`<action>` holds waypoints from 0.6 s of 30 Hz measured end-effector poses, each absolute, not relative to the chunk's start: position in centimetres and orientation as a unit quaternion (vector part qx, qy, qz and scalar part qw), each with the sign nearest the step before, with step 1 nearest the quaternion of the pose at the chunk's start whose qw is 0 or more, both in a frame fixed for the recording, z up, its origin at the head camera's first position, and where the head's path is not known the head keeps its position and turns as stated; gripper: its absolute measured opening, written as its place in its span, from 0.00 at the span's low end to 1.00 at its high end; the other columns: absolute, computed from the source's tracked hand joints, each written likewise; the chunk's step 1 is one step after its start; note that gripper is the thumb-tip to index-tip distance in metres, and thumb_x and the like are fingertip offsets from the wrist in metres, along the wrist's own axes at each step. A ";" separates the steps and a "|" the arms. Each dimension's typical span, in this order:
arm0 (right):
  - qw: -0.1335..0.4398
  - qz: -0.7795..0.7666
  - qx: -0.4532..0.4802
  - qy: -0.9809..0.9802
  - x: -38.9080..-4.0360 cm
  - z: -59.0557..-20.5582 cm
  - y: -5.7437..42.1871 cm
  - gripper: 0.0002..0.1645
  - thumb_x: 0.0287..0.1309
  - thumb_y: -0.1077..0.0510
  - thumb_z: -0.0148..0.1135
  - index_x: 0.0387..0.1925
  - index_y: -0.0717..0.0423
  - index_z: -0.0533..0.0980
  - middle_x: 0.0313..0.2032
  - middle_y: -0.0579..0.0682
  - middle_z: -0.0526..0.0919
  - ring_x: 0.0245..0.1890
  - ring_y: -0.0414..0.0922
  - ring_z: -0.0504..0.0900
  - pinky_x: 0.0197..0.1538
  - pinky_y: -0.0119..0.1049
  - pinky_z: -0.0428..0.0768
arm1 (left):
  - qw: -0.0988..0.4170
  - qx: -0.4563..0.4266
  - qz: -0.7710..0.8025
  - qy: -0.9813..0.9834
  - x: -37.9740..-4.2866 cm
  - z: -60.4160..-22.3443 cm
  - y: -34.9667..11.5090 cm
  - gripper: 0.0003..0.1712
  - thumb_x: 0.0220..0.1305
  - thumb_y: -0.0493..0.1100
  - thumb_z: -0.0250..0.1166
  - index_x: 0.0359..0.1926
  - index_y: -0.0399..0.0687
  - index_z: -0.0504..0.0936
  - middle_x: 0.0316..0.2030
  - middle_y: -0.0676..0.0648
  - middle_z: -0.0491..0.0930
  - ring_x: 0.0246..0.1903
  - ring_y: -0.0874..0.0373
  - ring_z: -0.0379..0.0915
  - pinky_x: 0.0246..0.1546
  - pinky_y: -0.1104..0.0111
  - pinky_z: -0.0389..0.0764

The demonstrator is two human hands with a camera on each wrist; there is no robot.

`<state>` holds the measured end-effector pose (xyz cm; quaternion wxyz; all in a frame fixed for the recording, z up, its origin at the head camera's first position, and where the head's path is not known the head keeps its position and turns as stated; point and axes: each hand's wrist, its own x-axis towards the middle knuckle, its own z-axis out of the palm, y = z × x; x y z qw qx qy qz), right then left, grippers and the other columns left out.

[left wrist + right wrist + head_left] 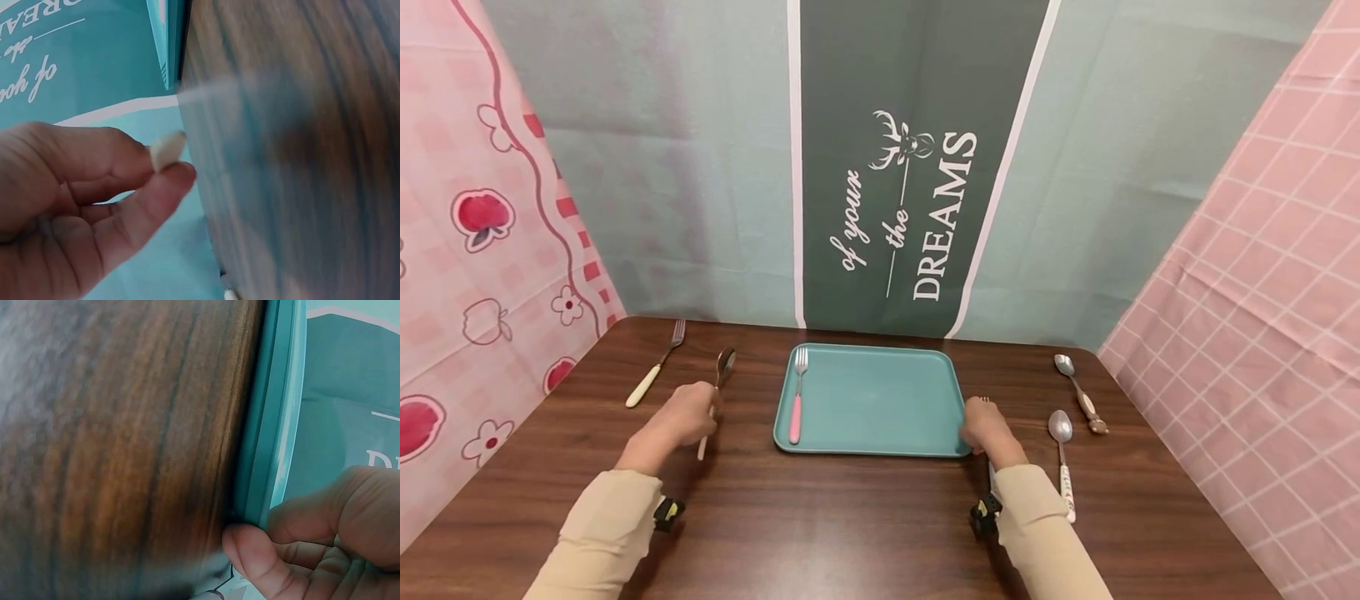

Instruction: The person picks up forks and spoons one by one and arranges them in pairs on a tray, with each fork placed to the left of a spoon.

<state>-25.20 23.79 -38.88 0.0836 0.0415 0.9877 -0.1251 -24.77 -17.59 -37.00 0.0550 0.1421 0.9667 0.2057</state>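
My left hand [688, 412] pinches a spoon [726, 361] by its light handle, left of the tray. In the left wrist view the pale handle end [167, 151] pokes out between thumb and fingertip. At the tray's near right corner, my right hand [988, 429] grips the rim of the teal tray [872, 400]; the right wrist view shows thumb and finger around the corner edge [265, 487]. A fork with a pink handle [795, 419] lies along the tray's left side. Tines [984, 400] of another fork show just past my right hand, which hides its middle.
At the far left lies a fork with a cream handle [643, 386]. To the right are a spoon with a patterned white handle [1066, 483] and another spoon [1086, 404] farther back. Cloth [722, 167] hangs behind and beside the wooden table [820, 525].
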 end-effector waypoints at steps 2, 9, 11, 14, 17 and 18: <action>0.081 -0.124 0.039 0.988 -25.1 -38.8 23.8 0.05 0.43 0.72 0.49 0.26 0.69 0.71 0.19 0.58 0.71 0.09 0.42 0.71 0.12 0.29 0.69 | 0.050 0.141 0.219 0.964 -25.0 -37.3 -17.3 0.14 0.37 0.26 0.55 0.31 0.35 0.77 0.27 0.43 0.74 0.26 0.52 0.66 0.21 0.66 0.67; 0.081 -0.121 0.030 0.989 -25.0 -38.7 23.9 0.07 0.42 0.73 0.49 0.28 0.70 0.71 0.18 0.58 0.71 0.10 0.42 0.72 0.13 0.29 0.69 | 0.044 0.114 0.310 0.943 -25.4 -38.0 -16.1 0.21 0.37 0.27 0.56 0.40 0.29 0.76 0.32 0.38 0.75 0.27 0.53 0.71 0.20 0.67 0.71; 0.083 -0.117 0.027 0.989 -25.1 -38.7 23.9 0.07 0.42 0.73 0.49 0.29 0.70 0.70 0.19 0.58 0.71 0.09 0.42 0.72 0.13 0.29 0.69 | 0.046 0.107 0.341 0.933 -25.4 -38.3 -15.7 0.20 0.38 0.27 0.56 0.39 0.29 0.76 0.29 0.40 0.75 0.23 0.56 0.71 0.19 0.68 0.72; 0.086 -0.117 0.030 0.989 -25.1 -38.6 23.9 0.09 0.42 0.73 0.49 0.30 0.71 0.70 0.19 0.59 0.71 0.09 0.42 0.72 0.12 0.30 0.69 | 0.045 0.109 0.370 0.922 -25.5 -38.5 -15.2 0.19 0.40 0.27 0.56 0.39 0.28 0.76 0.28 0.41 0.76 0.21 0.58 0.72 0.19 0.68 0.73; 0.094 -0.119 0.045 0.987 -25.5 -38.8 23.9 0.11 0.41 0.73 0.49 0.32 0.72 0.70 0.21 0.61 0.71 0.09 0.43 0.72 0.12 0.31 0.69 | 0.040 0.113 0.381 0.917 -25.7 -38.9 -14.6 0.18 0.42 0.28 0.56 0.39 0.27 0.75 0.28 0.41 0.76 0.24 0.57 0.72 0.21 0.68 0.73; 0.093 -0.120 0.045 0.987 -25.5 -38.9 23.9 0.11 0.40 0.73 0.49 0.31 0.72 0.69 0.21 0.61 0.71 0.08 0.43 0.71 0.11 0.31 0.69 | 0.038 0.114 0.385 0.915 -25.9 -39.0 -14.4 0.18 0.42 0.28 0.56 0.39 0.26 0.74 0.28 0.41 0.76 0.24 0.57 0.72 0.22 0.68 0.73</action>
